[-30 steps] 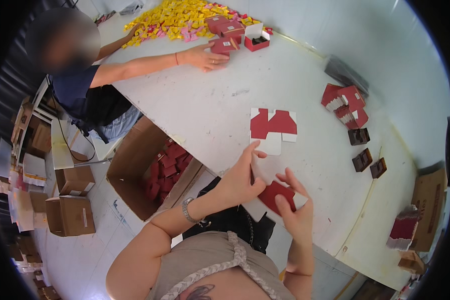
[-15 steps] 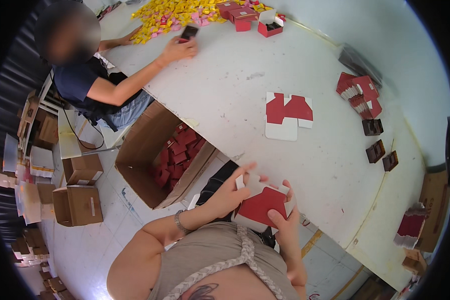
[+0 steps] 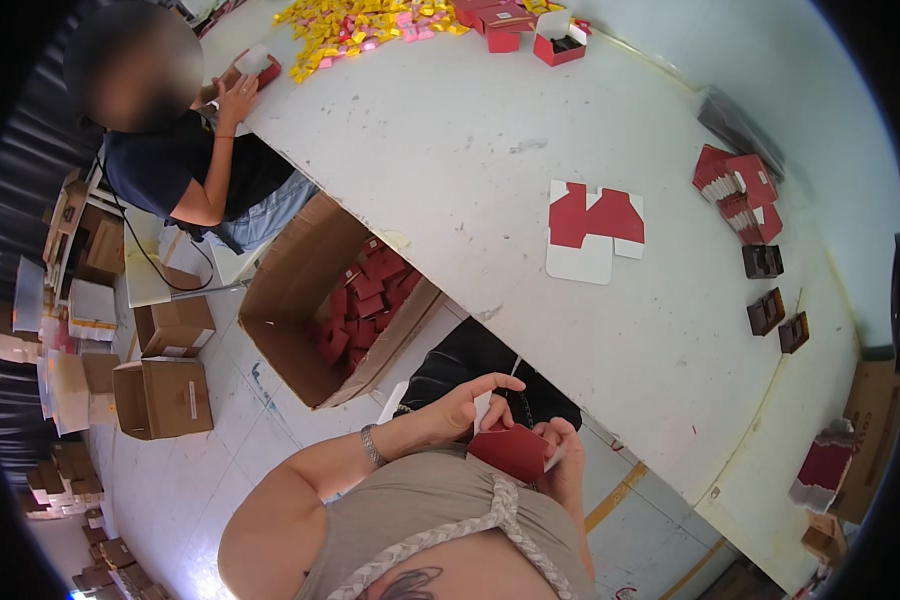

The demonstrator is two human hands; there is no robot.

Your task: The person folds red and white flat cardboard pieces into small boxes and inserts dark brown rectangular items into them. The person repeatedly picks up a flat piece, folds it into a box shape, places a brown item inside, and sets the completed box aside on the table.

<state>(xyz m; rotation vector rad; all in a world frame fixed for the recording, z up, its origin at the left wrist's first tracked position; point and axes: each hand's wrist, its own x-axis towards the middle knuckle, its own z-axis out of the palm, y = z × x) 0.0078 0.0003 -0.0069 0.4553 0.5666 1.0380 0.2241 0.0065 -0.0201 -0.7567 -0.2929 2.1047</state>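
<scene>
Close to my chest, off the table's edge, I hold a partly folded red cardboard box (image 3: 510, 453) with white inner sides. My left hand (image 3: 458, 414) grips its left side, around a white flap, with the index finger stretched out over it. At the right edge, the fingers of my right hand (image 3: 564, 462) are bent around a white flap. The box's underside is hidden. Past my hands, a flat red-and-white box blank (image 3: 615, 215) lies unfolded on the table.
A large carton (image 3: 295, 285) of red boxes stands left of the table (image 3: 450, 180). Across from me, a person (image 3: 185, 165) handles a red-and-white box (image 3: 260, 65). Yellow and pink packets (image 3: 360, 30) lie at the back. Stacked red blanks (image 3: 735, 190) and dark trays (image 3: 763, 260) sit right.
My hands and the red box have drawn lower, and its red panel is now tilted and folded over. The other person has drawn back from the table with a box in both hands.
</scene>
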